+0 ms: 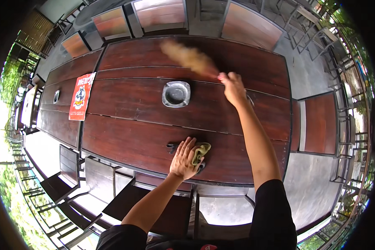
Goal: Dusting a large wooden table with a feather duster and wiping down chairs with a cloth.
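My right hand (233,89) grips the reddish handle of a feather duster. The duster's tan head (187,56) is blurred and points to the far left, over the far part of the dark wooden table (128,131). Near the front edge, my left hand (184,159) presses down on the tabletop, fingers stretched forward. A bunched olive-green cloth (202,153) sits between its thumb and forefinger. Something black (172,147) pokes out on both sides of this hand; most of it is hidden. Between both hands and farther off stands a square metal ashtray (176,94).
A red menu sheet (81,97) lies at the left, across the seam to an adjoining table, which carries a second ashtray (56,97). Wooden chairs with dark frames line the far side (251,26), the right end (319,124) and my side (100,178).
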The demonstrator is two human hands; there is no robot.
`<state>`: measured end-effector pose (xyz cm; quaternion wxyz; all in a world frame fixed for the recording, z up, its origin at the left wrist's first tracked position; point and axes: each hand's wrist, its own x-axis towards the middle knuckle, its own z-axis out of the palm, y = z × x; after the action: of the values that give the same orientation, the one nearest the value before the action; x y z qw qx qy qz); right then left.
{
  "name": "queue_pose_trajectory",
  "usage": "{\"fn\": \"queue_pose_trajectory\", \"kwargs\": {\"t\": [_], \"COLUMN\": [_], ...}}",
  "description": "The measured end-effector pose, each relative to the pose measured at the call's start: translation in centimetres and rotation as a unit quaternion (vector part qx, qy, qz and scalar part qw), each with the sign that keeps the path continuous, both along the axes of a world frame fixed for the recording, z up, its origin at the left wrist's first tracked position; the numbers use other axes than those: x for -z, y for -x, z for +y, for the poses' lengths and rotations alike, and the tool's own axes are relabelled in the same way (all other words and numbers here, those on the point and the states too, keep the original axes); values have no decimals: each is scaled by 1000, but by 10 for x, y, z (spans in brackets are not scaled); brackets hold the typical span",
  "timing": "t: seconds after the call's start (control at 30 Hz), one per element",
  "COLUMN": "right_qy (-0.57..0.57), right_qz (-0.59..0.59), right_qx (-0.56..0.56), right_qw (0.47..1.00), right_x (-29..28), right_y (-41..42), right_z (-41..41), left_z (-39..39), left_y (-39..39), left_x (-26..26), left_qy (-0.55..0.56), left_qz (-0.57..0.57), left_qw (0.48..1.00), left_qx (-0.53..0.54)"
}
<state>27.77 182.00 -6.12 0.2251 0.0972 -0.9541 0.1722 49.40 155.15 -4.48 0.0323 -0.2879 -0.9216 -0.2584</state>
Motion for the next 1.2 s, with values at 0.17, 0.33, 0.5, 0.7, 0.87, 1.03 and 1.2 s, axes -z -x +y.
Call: {"fn": "queue_pose_trajectory", "kwargs": {"t": [0.17, 0.33, 0.5, 0.7, 0.87, 1.03, 1.2], "right_qy": [-111, 0, -76, -85, -154, -124, -95], "right_qz": [11, -27, 18, -79, -45, -120, -45], "right_qx": [118, 253, 17, 383, 247, 396, 363], "right_qw": [987, 967, 997, 916, 956, 902, 926], "right_x": [5, 0, -4, -1, 6, -5, 11], "right_y": [54, 88, 50, -5, -93, -178, -273], "right_z": [-45, -20, -50, 95, 140, 184, 175], "left_z": [1, 0, -4, -1, -1, 2, 1], "left_y": [0, 1, 2, 3, 3, 3, 2], "left_x": [-1, -3, -2, -5, -1, -2, 1], "left_qy": [-2, -4, -4, -19, -8, 5, 17], "left_qz": [-19, -43, -46, -37, -28, -7, 3], "left_qw": [1000, 999, 999, 999, 1000, 1000, 1000], "left_qx": [-1, 4, 7, 1, 0, -1, -5]}}
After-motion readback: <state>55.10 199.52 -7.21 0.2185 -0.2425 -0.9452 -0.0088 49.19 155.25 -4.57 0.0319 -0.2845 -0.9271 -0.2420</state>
